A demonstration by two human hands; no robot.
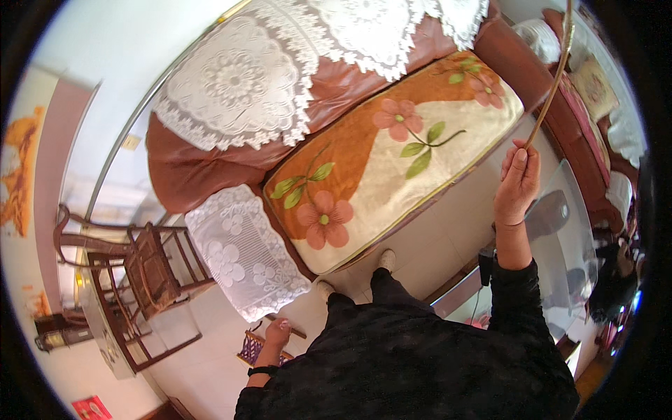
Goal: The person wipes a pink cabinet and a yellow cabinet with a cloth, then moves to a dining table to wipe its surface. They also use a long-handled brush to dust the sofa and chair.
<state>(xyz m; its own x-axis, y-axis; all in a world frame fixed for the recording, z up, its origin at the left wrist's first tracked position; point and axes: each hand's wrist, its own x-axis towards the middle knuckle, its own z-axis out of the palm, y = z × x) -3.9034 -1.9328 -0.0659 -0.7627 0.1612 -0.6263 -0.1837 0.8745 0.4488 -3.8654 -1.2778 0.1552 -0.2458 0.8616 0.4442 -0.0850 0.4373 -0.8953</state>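
My right hand [517, 178], raised at the right, is closed around the lower end of a thin brown rod [551, 94] that runs up out of the picture. My left hand [277, 333] hangs low beside the sofa arm; its fingers are curled, and a small pale bit shows at them, too small to name. Before me stands a brown leather sofa [210, 170]. Its seat bears a plush cover [367, 173] with pink flowers and green leaves. White lace covers [231, 79] lie over the backrest, and another lace cloth [247, 257] lies on the near arm.
A dark wooden chair [152, 273] stands at the left by a table. A small folding stool [252, 346] with woven purple webbing is beneath my left hand. At the right are a glass-topped table [556, 252] and another brown sofa [583, 136] with a cushion.
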